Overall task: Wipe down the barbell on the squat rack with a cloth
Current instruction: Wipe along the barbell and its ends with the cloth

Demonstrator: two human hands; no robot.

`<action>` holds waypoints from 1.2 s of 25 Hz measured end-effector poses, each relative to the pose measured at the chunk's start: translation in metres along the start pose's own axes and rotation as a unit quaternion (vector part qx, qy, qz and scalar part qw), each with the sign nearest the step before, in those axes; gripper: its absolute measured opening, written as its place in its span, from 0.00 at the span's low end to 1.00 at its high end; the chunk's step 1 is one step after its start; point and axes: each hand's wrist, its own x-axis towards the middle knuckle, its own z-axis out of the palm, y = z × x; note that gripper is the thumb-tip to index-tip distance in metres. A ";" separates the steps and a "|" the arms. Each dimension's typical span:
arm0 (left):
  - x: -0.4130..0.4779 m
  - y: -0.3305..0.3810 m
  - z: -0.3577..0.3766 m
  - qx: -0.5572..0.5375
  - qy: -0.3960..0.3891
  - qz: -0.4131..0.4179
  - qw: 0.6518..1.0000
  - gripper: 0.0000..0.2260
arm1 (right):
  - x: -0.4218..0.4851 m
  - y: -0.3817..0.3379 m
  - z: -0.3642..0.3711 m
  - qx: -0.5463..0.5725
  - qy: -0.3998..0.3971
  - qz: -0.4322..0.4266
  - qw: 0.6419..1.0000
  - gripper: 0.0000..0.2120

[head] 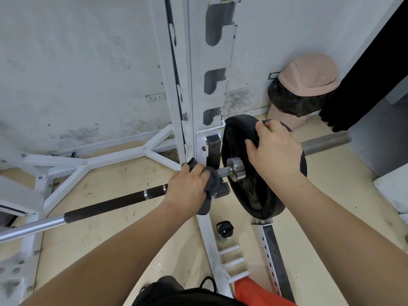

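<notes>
Two bare forearms reach forward over a dark bag (174, 292) at the bottom edge; the left hand (187, 184) has its fingers curled around a dark grey cloth (213, 181), bunched onto the barbell (106, 206) right where the shaft sits on the white squat rack (198, 89). The right hand (273, 149) lies spread, fingers wide, gripping the upper rim of the black weight plate (254, 195) loaded just beside the cloth. The bar's long axis runs from lower left up to the right sleeve end, so the unwiped shaft stretches leftward from the left hand, probably the nearer hand for sliding along it.
</notes>
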 end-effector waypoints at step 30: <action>0.032 -0.084 -0.020 -0.121 -0.129 0.135 0.975 0.07 | -0.069 -0.104 0.040 -0.018 -0.344 0.243 0.907 0.15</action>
